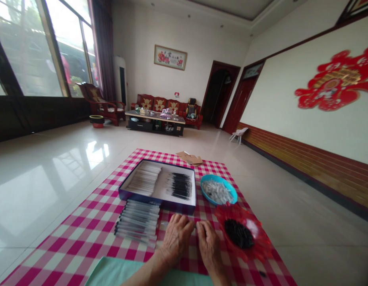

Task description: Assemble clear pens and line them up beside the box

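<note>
My left hand (175,237) and my right hand (208,242) rest close together on a red-and-white checked cloth (82,238), fingers curled, pinching a thin pen part I cannot make out between them. A row of clear pen barrels (138,221) lies just left of my left hand. Beyond my hands sits a shallow blue-rimmed box (160,198) holding white tubes on its left and black refills on its right. A red dish (255,242) of small black pieces is right beside my right hand. A blue bowl (205,194) of small whitish pieces stands behind it.
A pale green cloth (112,274) lies near my forearms. Flat brown cardboard (191,158) lies at the cloth's far edge. Glossy tiled floor surrounds the cloth. A coffee table (155,121), red sofa and armchair stand at the far wall.
</note>
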{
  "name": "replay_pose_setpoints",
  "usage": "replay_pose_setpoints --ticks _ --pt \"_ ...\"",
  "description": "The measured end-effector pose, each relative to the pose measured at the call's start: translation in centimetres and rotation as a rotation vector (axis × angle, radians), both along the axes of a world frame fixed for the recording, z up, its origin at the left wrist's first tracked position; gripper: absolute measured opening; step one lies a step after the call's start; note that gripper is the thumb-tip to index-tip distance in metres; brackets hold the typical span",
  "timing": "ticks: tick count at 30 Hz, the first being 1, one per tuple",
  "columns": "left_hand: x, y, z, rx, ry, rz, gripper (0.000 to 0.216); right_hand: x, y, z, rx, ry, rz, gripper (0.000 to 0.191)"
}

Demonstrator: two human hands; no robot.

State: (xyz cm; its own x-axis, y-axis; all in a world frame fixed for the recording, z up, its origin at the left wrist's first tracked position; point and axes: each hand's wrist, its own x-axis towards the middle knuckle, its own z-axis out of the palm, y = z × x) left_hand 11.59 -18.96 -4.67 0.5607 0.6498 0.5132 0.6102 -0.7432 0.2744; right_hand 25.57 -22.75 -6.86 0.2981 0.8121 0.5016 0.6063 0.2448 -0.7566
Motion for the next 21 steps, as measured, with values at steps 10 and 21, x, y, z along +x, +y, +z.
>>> replay_pose_setpoints --ticks 10,21 --pt "0.08 0.15 -0.46 -0.001 -0.024 -0.008 0.012 0.22 -0.43 0.21 0.008 -0.007 0.036 0.023" --pt "0.09 0.22 -0.53 -0.007 -0.022 -0.060 0.013 0.33 0.03 -0.25 -0.022 -0.089 -0.002 0.037"
